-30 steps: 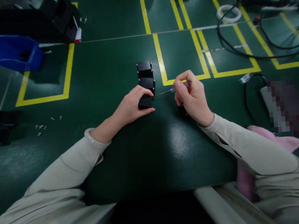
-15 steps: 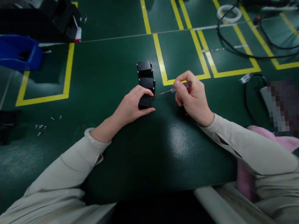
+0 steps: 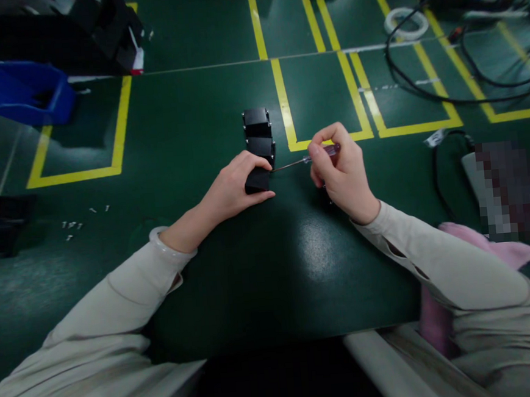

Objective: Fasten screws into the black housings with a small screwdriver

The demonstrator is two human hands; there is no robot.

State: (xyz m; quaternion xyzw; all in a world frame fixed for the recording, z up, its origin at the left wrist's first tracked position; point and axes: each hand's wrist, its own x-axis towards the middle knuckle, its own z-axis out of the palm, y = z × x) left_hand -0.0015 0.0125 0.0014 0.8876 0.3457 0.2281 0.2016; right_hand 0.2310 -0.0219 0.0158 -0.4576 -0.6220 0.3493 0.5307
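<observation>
Black plastic block (image 3: pixel 258 179) sits pinned on the green table (image 3: pixel 234 274) under the left hand (image 3: pixel 237 188), fingers curled over it. Right hand (image 3: pixel 343 171) pinches the small screwdriver (image 3: pixel 305 158), tip at the block's edge; barely anything shifts, so the turning continues.

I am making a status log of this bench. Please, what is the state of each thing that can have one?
left hand: closed on the nearest black block
right hand: gripping the screwdriver, tip at that block
other two black blocks: lined up behind it, untouched
blue bin: tilted, opening facing right
loose screws: scattered
black cables: loosely coiled
</observation>
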